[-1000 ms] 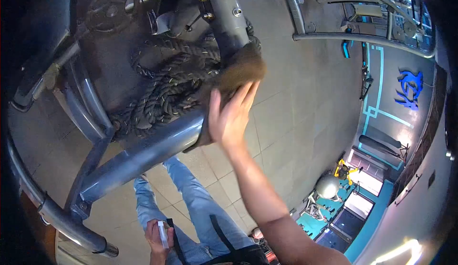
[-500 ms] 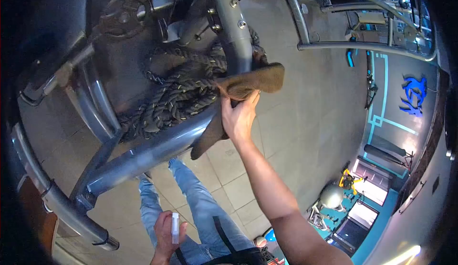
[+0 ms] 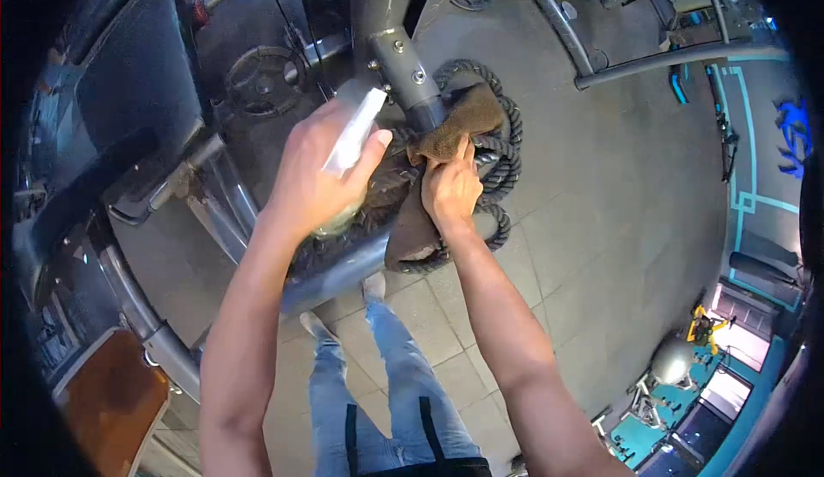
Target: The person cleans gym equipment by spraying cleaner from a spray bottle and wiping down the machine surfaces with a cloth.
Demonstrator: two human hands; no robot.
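Note:
My left hand [image 3: 311,172], slightly blurred, is wrapped round a spray bottle [image 3: 355,135] with a white head. The bottle's head points toward the bolted grey upright [image 3: 402,65] of a gym machine, and a pale part of its body shows below the hand. My right hand [image 3: 453,192] grips a brown cloth [image 3: 472,121] at the foot of that upright. One end of the cloth hangs down beside the grey base tube [image 3: 339,273]. Black battle rope [image 3: 506,147] lies coiled on the floor behind both hands.
A weight plate [image 3: 263,82] is at the upper left, near the machine's black pad [image 3: 137,91]. Another metal frame [image 3: 558,27] stands at the upper right. A silver exercise ball [image 3: 672,361] is at the lower right. My legs [image 3: 399,365] are close to the base tube.
My left hand has risen from beside my legs to the upright, bringing the spray bottle. The right hand stays on the cloth at the upright's foot. The view has shifted.

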